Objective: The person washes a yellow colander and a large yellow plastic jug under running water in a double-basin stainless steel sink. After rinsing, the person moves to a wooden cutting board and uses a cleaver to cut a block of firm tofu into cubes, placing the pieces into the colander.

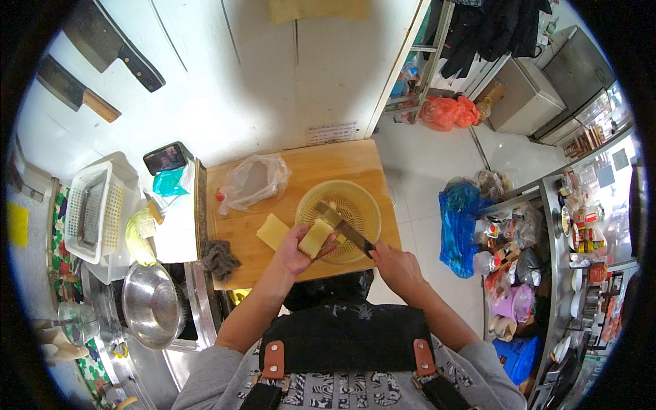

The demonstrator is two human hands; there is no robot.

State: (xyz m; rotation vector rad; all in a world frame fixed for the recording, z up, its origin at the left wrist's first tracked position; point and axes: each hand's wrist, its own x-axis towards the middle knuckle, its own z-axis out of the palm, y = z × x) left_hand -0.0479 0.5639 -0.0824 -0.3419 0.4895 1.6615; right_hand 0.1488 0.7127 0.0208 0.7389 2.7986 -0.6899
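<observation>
My left hand (294, 252) holds a pale yellow block of food (315, 238) over the near left part of a round yellow plastic colander (370, 209). In my right hand (397, 266) is the handle of a kitchen knife (351, 233), its blade pointing up and left across the colander, close to the block's right side. A few small pale pieces lie in the colander, partly hidden by the blade. Another flat yellow piece of the food (273, 230) rests on the wooden board (246, 266), left of the colander.
A clear plastic bag (256, 179) lies at the board's back left, a dark rag (220, 259) at its left edge. Beyond are a phone (165, 159), a white basket (95, 212) and a steel bowl (152, 306). Two cleavers (92, 36) hang on the wall. Cluttered shelves (551, 230) stand right.
</observation>
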